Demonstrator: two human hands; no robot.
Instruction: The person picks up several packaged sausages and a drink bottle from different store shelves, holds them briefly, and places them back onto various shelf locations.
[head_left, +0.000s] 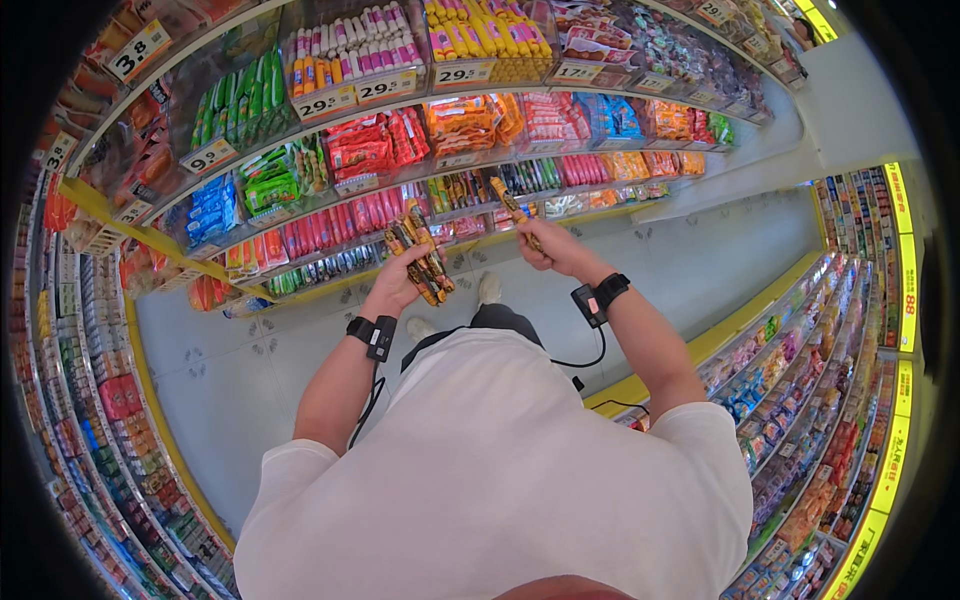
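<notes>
My left hand (399, 279) is closed around a bundle of several slim snack sticks (421, 259) in dark and gold wrappers. One stick of similar look (514, 210) is gripped in my right hand (551, 246), its far end pointing up towards the shelves. Both hands are in front of the lowest tiers of the curved shelf unit, apart from each other. Just beyond them, a compartment holds upright sticks in dark and yellow-green wrappers (456, 190). Pink-wrapped sticks (375, 212) lie left of it, and dark green ones (529, 175) to its right.
Above are tiers of clear bins with red (379, 144), orange (469, 124) and yellow packaged snacks (487, 34) behind price tags. More stocked shelves curve along the left (124, 397) and the lower right (802, 420). Grey floor tiles (225, 345) show around my shoes. A white counter edge (847, 97) juts in at upper right.
</notes>
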